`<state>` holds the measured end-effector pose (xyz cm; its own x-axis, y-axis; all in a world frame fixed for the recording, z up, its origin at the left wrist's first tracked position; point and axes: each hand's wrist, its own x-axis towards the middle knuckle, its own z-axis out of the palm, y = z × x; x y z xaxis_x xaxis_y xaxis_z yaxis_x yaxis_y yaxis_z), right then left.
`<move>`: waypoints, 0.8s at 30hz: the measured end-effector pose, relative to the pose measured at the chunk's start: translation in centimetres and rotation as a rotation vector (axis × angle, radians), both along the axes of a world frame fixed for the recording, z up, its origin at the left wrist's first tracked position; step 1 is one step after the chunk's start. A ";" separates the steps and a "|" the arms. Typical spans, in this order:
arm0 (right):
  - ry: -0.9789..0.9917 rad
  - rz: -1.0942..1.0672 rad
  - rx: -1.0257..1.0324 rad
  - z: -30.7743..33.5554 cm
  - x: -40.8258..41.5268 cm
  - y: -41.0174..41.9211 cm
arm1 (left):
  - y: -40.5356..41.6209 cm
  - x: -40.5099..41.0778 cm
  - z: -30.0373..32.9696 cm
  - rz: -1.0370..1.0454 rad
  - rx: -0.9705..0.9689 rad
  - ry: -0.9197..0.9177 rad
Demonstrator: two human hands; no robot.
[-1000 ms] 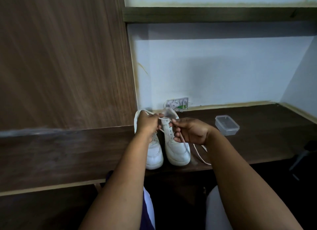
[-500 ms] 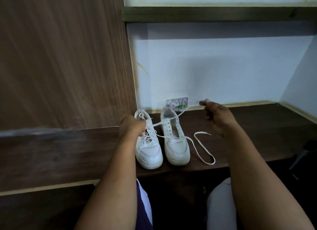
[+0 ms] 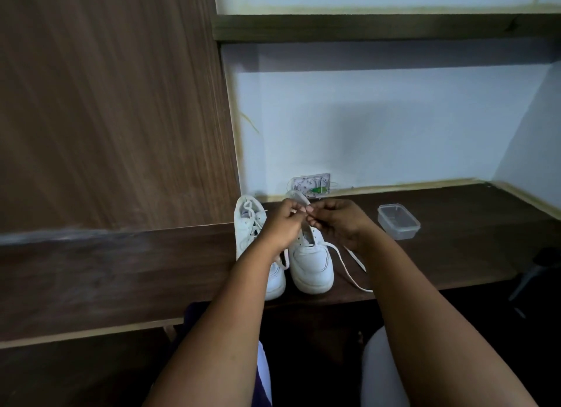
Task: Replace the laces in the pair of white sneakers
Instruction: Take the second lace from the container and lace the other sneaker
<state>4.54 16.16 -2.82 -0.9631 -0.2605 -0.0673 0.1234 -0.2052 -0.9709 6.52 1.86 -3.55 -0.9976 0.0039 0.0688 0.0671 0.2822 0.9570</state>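
Lace (image 3: pixel 346 256): flat, soft, light, limp; slack trails on surface (image 3: pixel 455 255) beside right sneaker (image 3: pixel 309 264). Left hand (image 3: pixel 282 224), right hand (image 3: pixel 337 221) both pinch lace over eyelets. Best hold: stiff tip.

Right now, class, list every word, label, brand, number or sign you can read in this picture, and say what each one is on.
None can be read.
Wall plate behind the sneakers: marks and a green patch, too blurred to read.
Left sneaker and right sneaker: no brand or logo visible.
Clear plastic container: no label visible.
Wooden desk and wood panel: only grain, no text.
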 end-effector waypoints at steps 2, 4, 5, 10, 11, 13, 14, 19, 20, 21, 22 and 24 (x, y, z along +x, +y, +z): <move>-0.011 -0.031 0.010 0.2 0.1 0.4 | -0.6 -0.1 0.0 -0.027 -0.045 0.023; -0.045 -0.080 0.035 0.0 -0.1 0.6 | -0.9 -0.2 -0.3 -0.069 -0.052 -0.002; -0.034 -0.110 0.093 -0.2 -0.3 0.8 | -1.1 -0.3 -0.5 -0.073 -0.072 -0.015; 0.157 -0.336 0.653 -3.3 -2.1 1.5 | -1.0 -0.2 -1.1 -0.002 -0.267 0.053; 0.175 -0.363 0.729 -4.1 -2.3 1.6 | -0.8 -0.3 -1.5 0.038 -0.287 0.064; 0.182 -0.393 0.809 -5.4 -2.5 1.3 | -0.4 -1.0 -2.5 0.114 -0.344 0.050; 0.185 -0.397 0.830 -5.7 -2.3 1.0 | -0.1 -1.3 -3.0 0.131 -0.369 0.027; 0.311 -0.358 0.956 -6.7 -2.9 -0.4 | 1.0 -2.9 -4.8 0.196 -0.451 -0.050; 0.302 -0.373 0.957 -6.8 -3.0 -0.6 | 1.1 -3.1 -5.0 0.212 -0.460 -0.053; 0.289 -0.389 0.947 -6.9 -3.2 -0.6 | 1.3 -3.3 -5.2 0.222 -0.467 -0.053; 0.272 -0.394 0.942 -6.8 -3.5 -0.5 | 1.4 -3.6 -5.4 0.227 -0.474 -0.052; 0.246 -0.374 0.951 -6.5 -4.0 -0.1 | 1.8 -3.9 -5.6 0.222 -0.505 -0.041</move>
<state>0.57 16.11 -9.37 -0.9861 0.1141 0.1204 -0.0130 0.6704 -0.7419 2.64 3.62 -9.17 -0.9801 -0.1841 0.0736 -0.0810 0.7103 0.6993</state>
